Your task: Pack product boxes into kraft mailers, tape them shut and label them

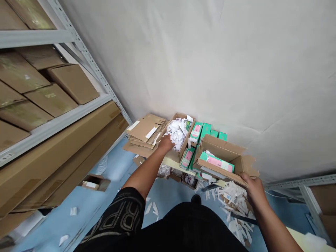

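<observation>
My left hand (166, 143) reaches over the near left edge of an open carton (174, 154) full of crumpled white paper (177, 131). Its fingers are curled at the paper and partly hidden. To the right, my right hand (252, 182) grips the right rim of a second open cardboard box (223, 144), which is tilted towards me. Inside that box lies a green box with a pink front (220, 163). More green and pink boxes (187, 158) stand between the two cartons.
Flattened cardboard (147, 127) is stacked to the left. A metal shelf (89, 106) loaded with brown cartons rises at the left, and a grey wall (199, 66) stands behind. Paper scraps (237, 199) are heaped below on the right; others lie on the blue floor (105, 206).
</observation>
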`<move>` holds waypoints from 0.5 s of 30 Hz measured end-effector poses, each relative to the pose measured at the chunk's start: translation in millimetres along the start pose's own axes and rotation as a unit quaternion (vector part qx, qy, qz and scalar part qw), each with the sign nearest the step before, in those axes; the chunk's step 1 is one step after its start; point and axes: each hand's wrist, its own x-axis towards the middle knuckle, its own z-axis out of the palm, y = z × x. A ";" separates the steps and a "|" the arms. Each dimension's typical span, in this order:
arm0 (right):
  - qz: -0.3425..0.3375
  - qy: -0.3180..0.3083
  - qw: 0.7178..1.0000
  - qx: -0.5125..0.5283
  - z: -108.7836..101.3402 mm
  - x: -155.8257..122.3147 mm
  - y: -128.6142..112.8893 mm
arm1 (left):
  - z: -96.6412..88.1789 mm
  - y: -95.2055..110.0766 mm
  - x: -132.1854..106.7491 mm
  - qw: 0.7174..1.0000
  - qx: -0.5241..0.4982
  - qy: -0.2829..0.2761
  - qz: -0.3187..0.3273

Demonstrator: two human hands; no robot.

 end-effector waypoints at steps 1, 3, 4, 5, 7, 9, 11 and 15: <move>0.007 -0.015 1.000 0.004 3.9 9.2 2.2 | 2.3 -1.7 9.0 0.999 0.021 -0.019 -0.016; 0.028 -0.045 0.998 0.017 10.3 26.8 5.7 | 7.2 -1.9 23.8 0.997 0.051 -0.047 -0.038; 0.029 -0.054 0.998 0.016 12.8 34.8 6.3 | 9.2 -0.9 29.7 0.996 0.059 -0.053 -0.043; 0.029 -0.063 0.997 0.015 14.6 42.1 6.0 | 10.8 0.5 34.7 0.995 0.064 -0.054 -0.047; 0.028 -0.083 0.996 0.017 16.7 54.6 2.1 | 11.7 3.0 41.5 0.995 0.070 -0.047 -0.052; 0.032 -0.100 0.994 0.020 17.6 64.5 -5.5 | 8.8 4.1 44.1 0.995 0.074 -0.036 -0.056; 0.031 -0.111 0.993 0.029 18.9 71.8 -14.7 | 2.2 3.1 43.1 0.995 0.074 -0.022 -0.061; 0.016 -0.129 0.990 0.049 26.2 79.0 -28.2 | -21.0 -3.2 35.1 0.995 0.067 0.031 -0.074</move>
